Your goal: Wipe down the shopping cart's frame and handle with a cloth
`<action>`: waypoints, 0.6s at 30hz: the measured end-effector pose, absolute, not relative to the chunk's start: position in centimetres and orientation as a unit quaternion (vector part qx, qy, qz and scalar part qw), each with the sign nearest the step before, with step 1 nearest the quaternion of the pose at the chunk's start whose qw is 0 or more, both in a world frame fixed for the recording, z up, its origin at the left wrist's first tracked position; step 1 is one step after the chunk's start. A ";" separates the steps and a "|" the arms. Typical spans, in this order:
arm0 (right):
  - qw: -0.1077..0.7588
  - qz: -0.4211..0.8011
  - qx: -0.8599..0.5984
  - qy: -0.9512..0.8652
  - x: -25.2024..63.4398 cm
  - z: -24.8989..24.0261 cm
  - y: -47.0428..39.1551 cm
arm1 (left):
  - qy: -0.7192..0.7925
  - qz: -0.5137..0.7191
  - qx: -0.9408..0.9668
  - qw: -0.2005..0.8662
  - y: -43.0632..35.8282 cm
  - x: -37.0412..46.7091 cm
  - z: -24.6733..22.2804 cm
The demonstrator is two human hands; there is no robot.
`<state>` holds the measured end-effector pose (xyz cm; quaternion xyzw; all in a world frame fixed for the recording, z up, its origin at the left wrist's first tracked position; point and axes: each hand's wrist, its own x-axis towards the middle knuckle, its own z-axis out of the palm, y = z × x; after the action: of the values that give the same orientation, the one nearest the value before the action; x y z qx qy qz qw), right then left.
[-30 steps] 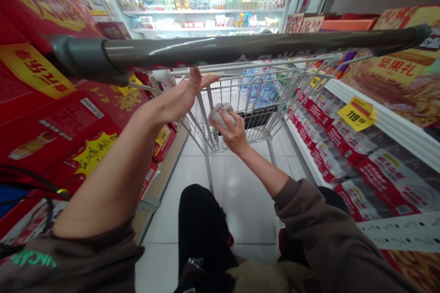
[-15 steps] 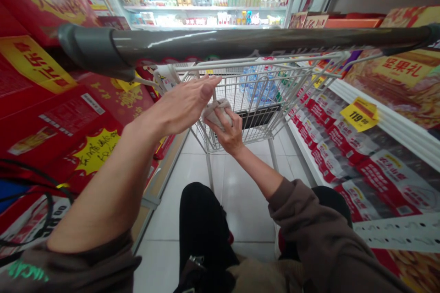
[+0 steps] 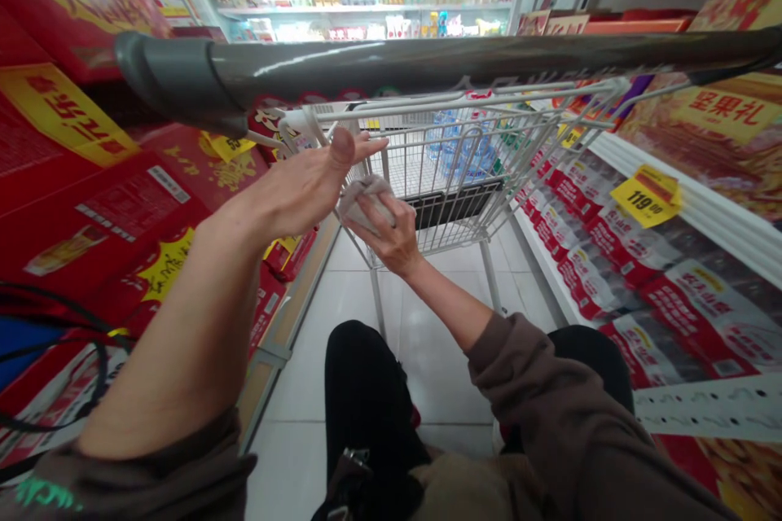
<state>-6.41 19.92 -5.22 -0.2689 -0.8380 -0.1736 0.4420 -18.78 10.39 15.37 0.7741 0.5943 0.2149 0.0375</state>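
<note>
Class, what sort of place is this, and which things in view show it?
Most likely a supermarket aisle: a wire shopping cart stands in front of the person, a yellow price tag marks a side shelf, and brightly lit shelves of packaged goods fill the background.

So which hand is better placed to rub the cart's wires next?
Probably the right hand: it holds the cloth at or close to the near end of the cart. The left hand, fingers extended, appears empty.
</note>
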 end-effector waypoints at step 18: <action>0.536 -0.286 -0.271 -0.746 -4.8 -9.0 21.8 | 0.535 0.304 0.788 -0.026 9.3 -19.0 12.5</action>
<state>-4.78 21.85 -8.98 -0.2715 -0.7461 -0.2860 0.5364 -18.96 9.28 12.54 0.7879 0.5346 0.3045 -0.0257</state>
